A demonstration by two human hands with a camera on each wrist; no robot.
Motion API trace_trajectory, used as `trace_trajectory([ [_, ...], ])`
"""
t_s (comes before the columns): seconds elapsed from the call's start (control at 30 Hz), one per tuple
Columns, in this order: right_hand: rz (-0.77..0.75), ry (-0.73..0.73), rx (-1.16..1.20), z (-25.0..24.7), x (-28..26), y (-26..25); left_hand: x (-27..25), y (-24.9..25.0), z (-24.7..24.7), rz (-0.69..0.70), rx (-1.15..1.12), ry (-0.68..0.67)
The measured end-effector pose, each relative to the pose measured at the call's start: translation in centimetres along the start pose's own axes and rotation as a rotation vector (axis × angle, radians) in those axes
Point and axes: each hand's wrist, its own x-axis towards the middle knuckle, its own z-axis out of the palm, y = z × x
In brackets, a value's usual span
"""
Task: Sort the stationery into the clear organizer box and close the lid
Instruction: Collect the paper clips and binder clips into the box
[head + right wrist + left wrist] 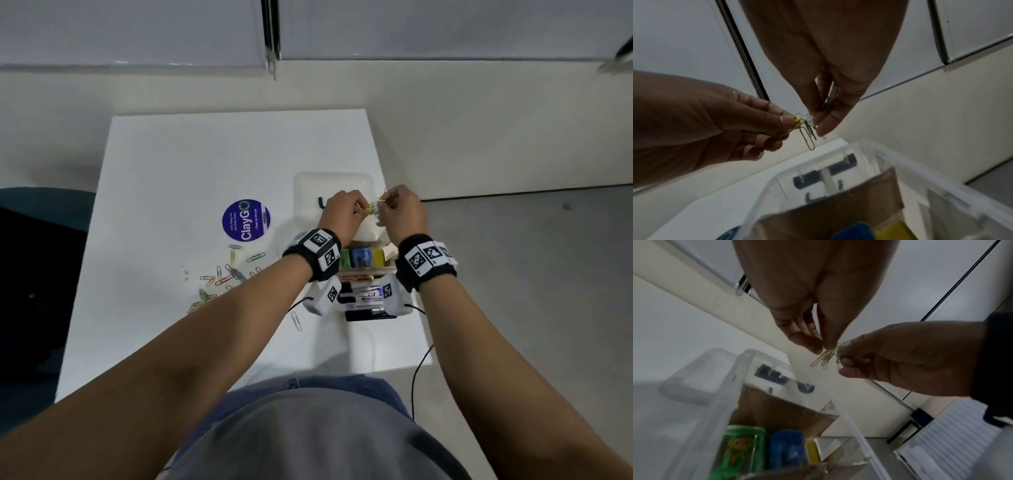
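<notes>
Both hands meet above the far end of the clear organizer box (368, 272), each pinching part of a tangle of paper clips (374, 209). My left hand (344, 210) pinches yellow clips (824, 358) between thumb and fingertips. My right hand (399, 209) pinches green and pale clips (809, 129) that hang down. The box (740, 386) holds green, blue and yellow items (359, 257) and a brown cardboard divider (838, 214). Its open lid (334, 195) lies flat beyond it. More coloured paper clips (222, 274) lie scattered on the white table (191, 164) at the left.
A round purple ClayGo sticker (246, 221) lies left of the lid. One single clip (296, 320) rests near the box's near left corner. A black cable (419, 370) runs off the table's right edge. A dark chair (37, 260) stands at the left.
</notes>
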Motion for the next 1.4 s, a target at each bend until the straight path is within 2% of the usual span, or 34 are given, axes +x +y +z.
trace_trajectory([
  [0.17,0.12,-0.09,-0.236,0.6,1.7,3.3,1.8,-0.3,3.0,-0.077,0.096,-0.097],
  [0.33,0.211,-0.163,-0.266,1.0,1.4,4.3,2.2,-1.0,2.7,-0.118,-0.018,-0.181],
  [0.4,0.169,-0.151,-0.286,1.0,0.8,3.7,2.0,-1.7,1.2,-0.098,-0.059,-0.166],
  [0.53,-0.072,-0.159,-0.206,3.1,-1.6,0.5,0.7,-5.2,-2.8,-0.063,-0.046,-0.026],
  [0.6,-0.157,-0.235,-0.164,5.4,-3.3,-1.3,-0.2,-8.4,-4.6,-0.098,-0.022,0.068],
  [0.67,-0.217,-0.335,-0.192,8.2,-4.9,-2.4,-0.9,-12.1,-6.2,-0.173,0.052,0.088],
  [0.73,-0.232,-0.497,-0.307,10.9,-6.9,-2.7,-1.7,-16.0,-7.3,-0.272,0.191,0.008],
  [0.83,-0.161,-0.788,-0.608,14.2,-10.1,-1.2,-3.8,-20.9,-8.4,-0.413,0.449,-0.163],
  [0.93,-0.067,-0.912,-0.78,16.4,-12.6,2.3,-6.2,-24.1,-8.9,-0.464,0.575,-0.307],
  [1.07,0.03,-0.954,-0.735,18.2,-13.5,3.8,-9.4,-25.2,-8.6,-0.394,0.586,-0.377],
  [1.2,-0.076,-0.941,-0.702,19.6,-13.2,3.4,-12.3,-24.8,-9.4,-0.247,0.628,-0.469],
  [1.3,-0.079,-0.851,-0.607,20.7,-12.0,2.7,-14.0,-24.9,-10.8,-0.273,0.695,-0.454],
  [1.4,-0.11,-0.682,-0.576,21.3,-10.4,2.0,-15.9,-25.5,-11.7,-0.388,0.735,-0.334],
])
